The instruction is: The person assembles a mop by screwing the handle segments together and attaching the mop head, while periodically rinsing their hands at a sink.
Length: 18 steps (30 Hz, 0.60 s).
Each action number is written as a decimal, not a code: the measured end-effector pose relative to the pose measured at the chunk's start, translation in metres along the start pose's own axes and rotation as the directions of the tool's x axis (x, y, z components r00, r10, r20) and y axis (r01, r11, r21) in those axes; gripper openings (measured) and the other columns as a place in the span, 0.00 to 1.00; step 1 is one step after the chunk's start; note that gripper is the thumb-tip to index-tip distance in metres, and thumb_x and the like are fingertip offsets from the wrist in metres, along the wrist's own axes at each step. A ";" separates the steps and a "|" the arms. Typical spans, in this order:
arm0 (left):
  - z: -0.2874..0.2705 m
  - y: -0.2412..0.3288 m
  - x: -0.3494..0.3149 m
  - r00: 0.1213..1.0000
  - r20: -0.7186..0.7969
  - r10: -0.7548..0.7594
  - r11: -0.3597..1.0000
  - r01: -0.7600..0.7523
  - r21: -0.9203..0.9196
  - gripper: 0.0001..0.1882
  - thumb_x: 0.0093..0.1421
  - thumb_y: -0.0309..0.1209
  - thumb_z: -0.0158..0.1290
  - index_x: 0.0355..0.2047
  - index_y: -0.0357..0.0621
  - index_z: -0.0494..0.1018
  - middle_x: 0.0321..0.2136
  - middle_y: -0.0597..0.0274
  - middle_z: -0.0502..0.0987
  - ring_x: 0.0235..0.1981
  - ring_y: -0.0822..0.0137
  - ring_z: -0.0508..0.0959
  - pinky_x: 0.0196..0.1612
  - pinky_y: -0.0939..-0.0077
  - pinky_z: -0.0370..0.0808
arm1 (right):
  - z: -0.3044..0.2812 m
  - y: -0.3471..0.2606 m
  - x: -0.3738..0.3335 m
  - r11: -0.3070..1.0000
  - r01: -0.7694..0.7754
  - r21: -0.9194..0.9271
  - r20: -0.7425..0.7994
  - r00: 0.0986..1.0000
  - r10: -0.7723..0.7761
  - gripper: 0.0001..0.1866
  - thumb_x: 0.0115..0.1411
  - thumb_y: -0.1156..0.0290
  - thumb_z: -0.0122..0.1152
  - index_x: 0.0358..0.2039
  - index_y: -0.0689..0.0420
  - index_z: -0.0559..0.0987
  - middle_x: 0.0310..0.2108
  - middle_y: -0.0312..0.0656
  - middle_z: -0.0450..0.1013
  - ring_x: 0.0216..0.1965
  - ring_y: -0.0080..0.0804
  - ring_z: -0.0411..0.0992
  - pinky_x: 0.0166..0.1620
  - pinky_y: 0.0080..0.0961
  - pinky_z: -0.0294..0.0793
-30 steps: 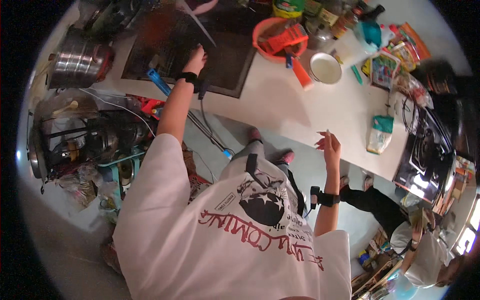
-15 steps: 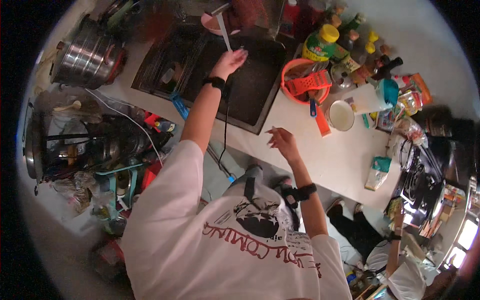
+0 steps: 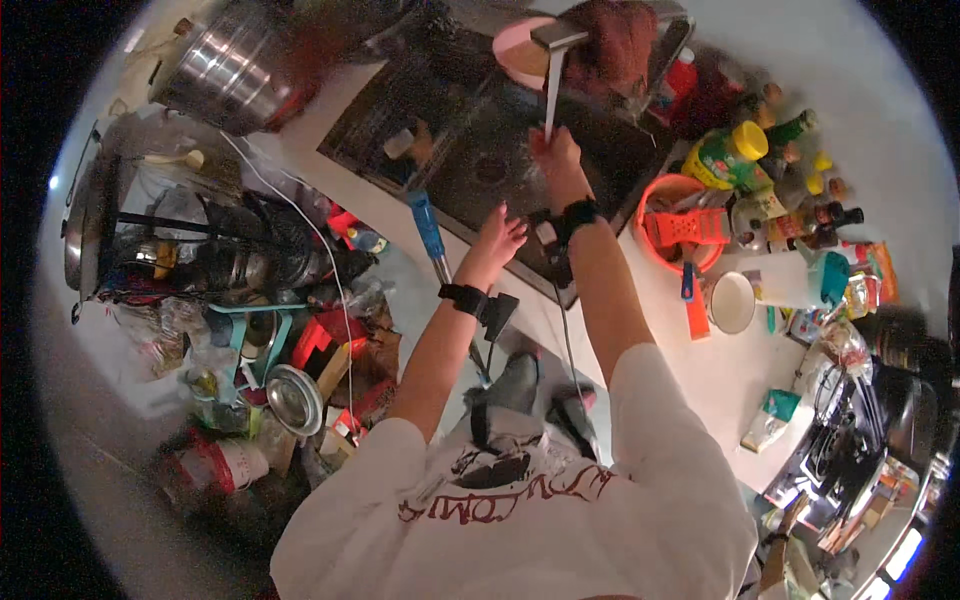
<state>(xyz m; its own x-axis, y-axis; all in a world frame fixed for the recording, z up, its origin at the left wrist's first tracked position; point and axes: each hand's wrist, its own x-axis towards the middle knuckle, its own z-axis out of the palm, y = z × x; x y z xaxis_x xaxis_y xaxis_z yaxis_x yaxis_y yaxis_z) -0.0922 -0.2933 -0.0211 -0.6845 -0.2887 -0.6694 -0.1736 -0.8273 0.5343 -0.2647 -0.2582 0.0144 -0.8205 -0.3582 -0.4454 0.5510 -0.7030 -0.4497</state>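
My right hand [image 3: 558, 158] is over the dark sink [image 3: 620, 150], right at the lower end of the pale tap spout [image 3: 553, 95]. Its fingers are blurred and loosely bent, with nothing visible in them. Nearer to me, my left hand [image 3: 497, 240] hovers above the sink's front edge with fingers apart, holding nothing. Both wrists wear black bands. Beside the left hand, a blue-handled tool [image 3: 427, 228] sticks out past the front edge of the sink. A pink bowl [image 3: 520, 52] sits behind the tap.
On the right counter stand an orange basin [image 3: 655, 240] with an orange grater [image 3: 690, 226], a white cup [image 3: 731, 303] and several bottles, one with a yellow cap [image 3: 748, 141]. A steel pot [image 3: 235, 70] stands at left. A black cable hangs over the front edge.
My left hand has drawn back from the tap toward the sink's front edge. My right hand has moved from above the counter to the tap. The view has shifted.
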 end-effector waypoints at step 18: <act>0.023 -0.109 -0.040 0.813 0.295 0.502 0.406 -0.523 0.749 0.26 0.56 0.35 0.43 0.53 0.36 0.51 0.49 0.51 0.60 0.49 0.57 0.62 0.49 0.57 0.59 | -0.219 -0.106 -0.291 -0.556 0.490 -0.672 0.583 0.813 0.012 0.28 0.57 0.59 0.42 0.55 0.58 0.55 0.57 0.44 0.49 0.60 0.39 0.44 0.60 0.32 0.42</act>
<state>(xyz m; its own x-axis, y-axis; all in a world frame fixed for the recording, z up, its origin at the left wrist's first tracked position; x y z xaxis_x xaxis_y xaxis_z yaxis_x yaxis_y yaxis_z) -0.0625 -0.1801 -0.0408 -0.8527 -0.5077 -0.1232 -0.2425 0.1758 0.9541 -0.0509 0.0556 0.0226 -0.7485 -0.6579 0.0836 -0.6063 0.6278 -0.4882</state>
